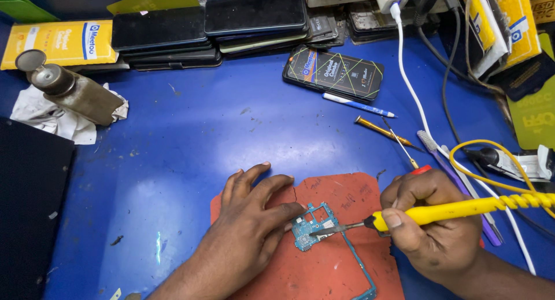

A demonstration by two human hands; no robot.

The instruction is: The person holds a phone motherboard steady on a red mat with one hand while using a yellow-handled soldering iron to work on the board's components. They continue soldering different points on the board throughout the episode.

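Small teal circuit board [313, 226] lies on a worn red rubber mat [335, 265]; left hand [251, 219] presses flat, fingers pinning its edge. Right hand [430, 225] clasps a yellow-handled soldering iron [451, 208], its metal tip touching the board. Glossy blue tabletop [191, 144] around.

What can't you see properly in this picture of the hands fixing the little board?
Head view only:
- Circuit board: its tiny parts are too small to tell; the picture's bottom edge cuts off its lower strip.
- Soldering iron: the right hand hides part of the handle; whether the tip touches the board is unclear.
- Red mat: partly hidden under the left hand.
- Stacked phones: lower ones hidden by upper ones.
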